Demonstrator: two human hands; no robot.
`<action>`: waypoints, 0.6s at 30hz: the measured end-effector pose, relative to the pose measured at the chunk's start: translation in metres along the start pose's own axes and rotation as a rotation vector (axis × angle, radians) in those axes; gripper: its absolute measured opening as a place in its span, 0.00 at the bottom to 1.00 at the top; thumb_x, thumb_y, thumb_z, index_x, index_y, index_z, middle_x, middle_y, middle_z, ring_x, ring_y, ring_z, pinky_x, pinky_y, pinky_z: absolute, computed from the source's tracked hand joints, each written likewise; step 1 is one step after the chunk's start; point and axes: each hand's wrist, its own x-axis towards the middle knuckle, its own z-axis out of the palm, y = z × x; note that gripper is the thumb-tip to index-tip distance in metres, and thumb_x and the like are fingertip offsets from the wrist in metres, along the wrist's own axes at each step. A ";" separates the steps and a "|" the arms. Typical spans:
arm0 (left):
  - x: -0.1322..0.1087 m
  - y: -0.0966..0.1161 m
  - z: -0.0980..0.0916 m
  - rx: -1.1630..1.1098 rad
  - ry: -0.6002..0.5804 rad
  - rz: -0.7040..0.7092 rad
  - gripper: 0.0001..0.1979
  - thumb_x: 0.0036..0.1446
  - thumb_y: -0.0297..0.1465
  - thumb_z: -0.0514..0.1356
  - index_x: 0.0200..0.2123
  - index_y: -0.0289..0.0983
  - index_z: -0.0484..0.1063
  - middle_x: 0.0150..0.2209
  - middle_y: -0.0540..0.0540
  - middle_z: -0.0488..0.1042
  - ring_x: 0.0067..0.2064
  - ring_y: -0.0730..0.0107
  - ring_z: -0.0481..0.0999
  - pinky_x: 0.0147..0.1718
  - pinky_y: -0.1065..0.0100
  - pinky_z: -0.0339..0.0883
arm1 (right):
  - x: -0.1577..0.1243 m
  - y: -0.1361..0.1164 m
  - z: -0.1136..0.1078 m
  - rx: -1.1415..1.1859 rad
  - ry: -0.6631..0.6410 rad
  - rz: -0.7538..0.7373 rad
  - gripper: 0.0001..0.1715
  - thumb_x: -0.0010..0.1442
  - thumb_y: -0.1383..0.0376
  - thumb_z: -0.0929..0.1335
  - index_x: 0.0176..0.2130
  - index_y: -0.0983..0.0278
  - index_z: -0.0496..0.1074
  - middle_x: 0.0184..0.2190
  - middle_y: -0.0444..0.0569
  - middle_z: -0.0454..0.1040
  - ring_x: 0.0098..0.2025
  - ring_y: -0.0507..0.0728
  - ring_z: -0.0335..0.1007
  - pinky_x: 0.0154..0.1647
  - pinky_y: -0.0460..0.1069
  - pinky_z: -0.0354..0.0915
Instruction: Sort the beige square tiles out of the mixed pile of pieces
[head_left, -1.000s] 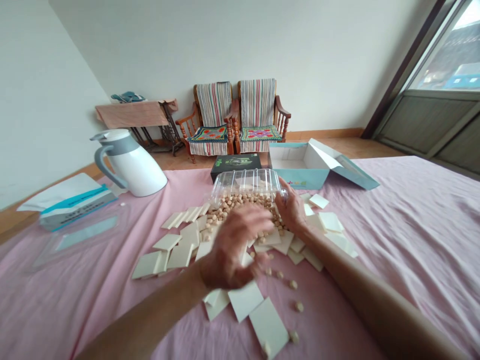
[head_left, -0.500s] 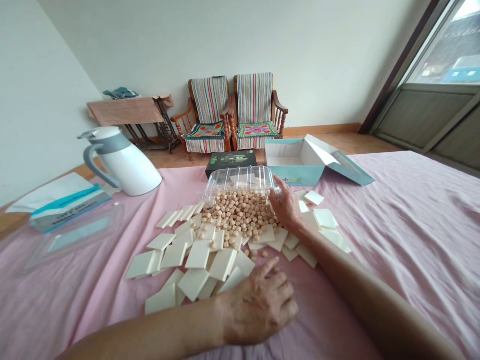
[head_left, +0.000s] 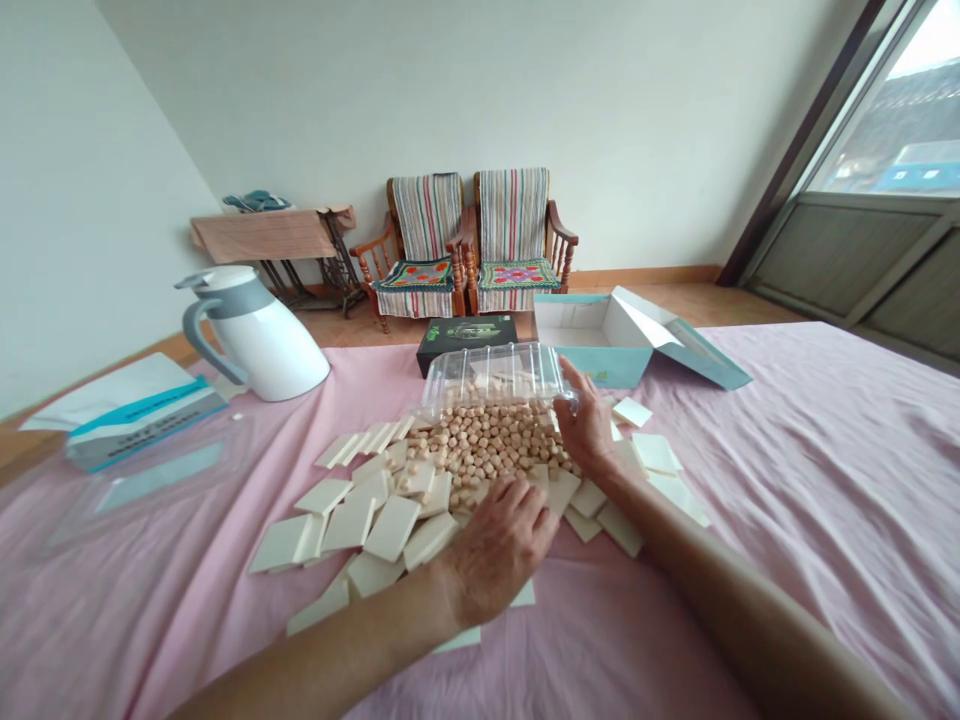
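Note:
A clear plastic container [head_left: 491, 375] lies tipped on the pink cloth, its mouth toward me. Several small tan round pieces [head_left: 487, 445] have spilled from it in a heap. My right hand [head_left: 585, 425] grips the container's right edge. Closer to me, my left hand [head_left: 499, 545] lies palm down with its fingers curled over the near edge of the heap; whether it holds anything is hidden. Several cream square tiles [head_left: 375, 515] lie scattered around the heap and under both hands.
A white jug [head_left: 259, 335] stands at the back left, a white and blue packet [head_left: 127, 410] left of it. A black box [head_left: 466, 335] and an open teal box [head_left: 622, 335] sit behind the container. Two striped chairs [head_left: 469, 245] stand by the wall.
My left hand swept from the heap back toward me, then moved forward again to the heap's near edge. The loose pieces that lay near me are gone from the cloth.

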 end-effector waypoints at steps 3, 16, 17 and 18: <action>0.000 0.000 0.000 -0.033 0.031 -0.037 0.02 0.59 0.26 0.55 0.36 0.36 0.66 0.41 0.42 0.69 0.46 0.59 0.67 0.48 0.56 0.61 | -0.001 -0.003 -0.002 -0.014 -0.017 -0.027 0.40 0.50 0.73 0.60 0.63 0.63 0.56 0.52 0.55 0.69 0.52 0.61 0.66 0.50 0.55 0.65; -0.001 0.000 -0.003 -0.042 0.050 -0.049 0.05 0.60 0.29 0.56 0.40 0.35 0.68 0.48 0.40 0.71 0.55 0.57 0.66 0.57 0.53 0.56 | 0.001 -0.006 -0.005 0.011 0.121 -0.065 0.41 0.51 0.75 0.58 0.63 0.60 0.54 0.48 0.53 0.68 0.41 0.57 0.67 0.45 0.55 0.67; -0.001 0.000 -0.004 -0.040 0.049 -0.045 0.06 0.60 0.29 0.56 0.40 0.34 0.68 0.48 0.39 0.71 0.55 0.57 0.66 0.57 0.53 0.55 | 0.001 -0.006 -0.005 0.012 0.125 -0.069 0.42 0.50 0.75 0.58 0.63 0.61 0.55 0.48 0.53 0.68 0.40 0.57 0.67 0.45 0.54 0.67; -0.001 0.000 -0.005 -0.038 0.049 -0.039 0.06 0.61 0.29 0.55 0.41 0.34 0.68 0.48 0.39 0.70 0.55 0.57 0.66 0.57 0.54 0.55 | 0.001 -0.006 -0.005 0.014 0.132 -0.076 0.42 0.50 0.75 0.58 0.63 0.61 0.55 0.48 0.54 0.68 0.40 0.57 0.67 0.45 0.54 0.67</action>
